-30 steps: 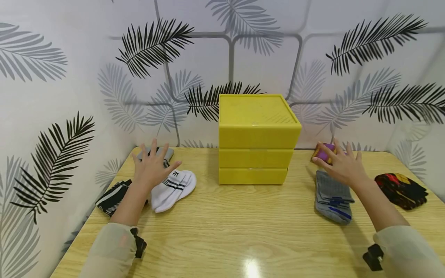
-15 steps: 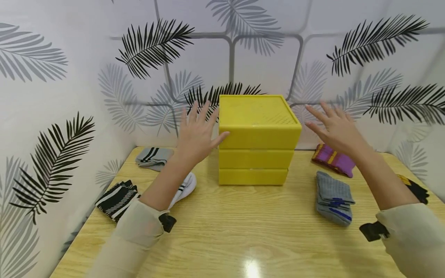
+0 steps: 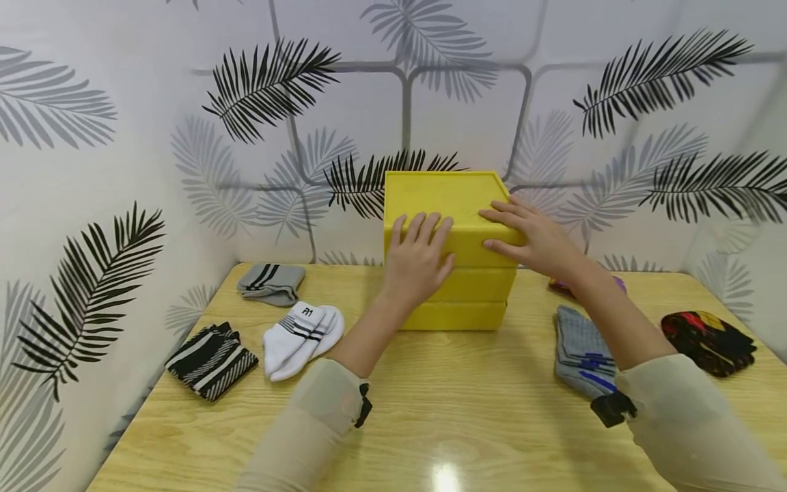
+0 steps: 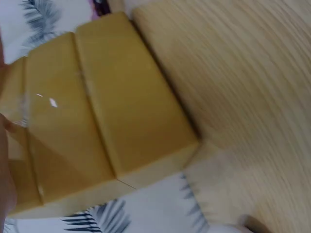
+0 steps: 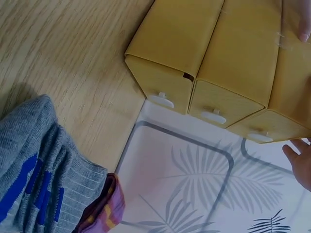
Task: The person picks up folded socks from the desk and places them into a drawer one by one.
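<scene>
A yellow chest of three stacked drawers [image 3: 455, 316] stands at the back middle of the table. In the right wrist view its drawer fronts carry small pale knobs [image 5: 162, 100]; that side faces right. My left hand [image 3: 415, 263] overlaps its near face, extended fingertips at the top front edge. The right hand [image 3: 537, 236] lies at the top right corner, fingers fairly straight over the top and thumb on the near face. The left wrist view shows the plain near face [image 4: 131, 97].
On the left lie grey socks [image 3: 270, 283], white striped socks [image 3: 301, 342] and a black-and-white folded piece [image 3: 212, 361]. Grey-blue socks [image 3: 581, 348], a purple-yellow piece [image 5: 109, 208] and a black, red and yellow piece [image 3: 707, 342] lie right. Leaf-patterned walls [image 3: 344, 102] stand behind.
Both hands have risen from above the sock piles and moved inward to the yellow chest. The left went right, the right went left. The chest and socks have stayed in place.
</scene>
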`<state>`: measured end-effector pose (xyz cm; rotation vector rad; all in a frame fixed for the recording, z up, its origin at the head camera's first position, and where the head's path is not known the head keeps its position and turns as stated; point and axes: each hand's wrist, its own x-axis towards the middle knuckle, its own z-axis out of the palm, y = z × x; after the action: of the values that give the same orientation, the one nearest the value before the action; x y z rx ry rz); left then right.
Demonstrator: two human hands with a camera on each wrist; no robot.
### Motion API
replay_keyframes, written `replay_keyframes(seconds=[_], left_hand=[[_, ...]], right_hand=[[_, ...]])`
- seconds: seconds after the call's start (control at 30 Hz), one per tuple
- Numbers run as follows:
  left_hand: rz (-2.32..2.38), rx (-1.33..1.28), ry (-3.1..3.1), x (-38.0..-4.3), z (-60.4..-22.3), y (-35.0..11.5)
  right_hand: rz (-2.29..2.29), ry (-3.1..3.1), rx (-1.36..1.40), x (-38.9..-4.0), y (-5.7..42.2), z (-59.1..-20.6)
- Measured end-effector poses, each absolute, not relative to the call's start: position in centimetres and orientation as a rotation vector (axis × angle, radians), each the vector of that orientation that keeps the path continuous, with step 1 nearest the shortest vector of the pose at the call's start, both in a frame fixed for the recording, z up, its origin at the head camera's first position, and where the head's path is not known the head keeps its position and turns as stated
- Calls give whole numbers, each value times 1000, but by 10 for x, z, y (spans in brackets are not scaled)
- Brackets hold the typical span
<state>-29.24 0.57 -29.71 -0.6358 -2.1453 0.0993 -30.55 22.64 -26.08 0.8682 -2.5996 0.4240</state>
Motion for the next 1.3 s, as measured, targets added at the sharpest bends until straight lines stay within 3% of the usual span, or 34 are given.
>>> replay_keyframes(seconds=[0.43,0.83,1.3], left_hand=[[-152,-920,-1795,-323,-311,-19],[-137,-1050,-1900,-324,-301,-47],[-77,-674,-2057,-263,-297,47]], right_hand=[[352,-2543,718,-270,208,-261],[368,-2567,662,-242,182,-255],[932,-2536,1000,-333,230,-253]])
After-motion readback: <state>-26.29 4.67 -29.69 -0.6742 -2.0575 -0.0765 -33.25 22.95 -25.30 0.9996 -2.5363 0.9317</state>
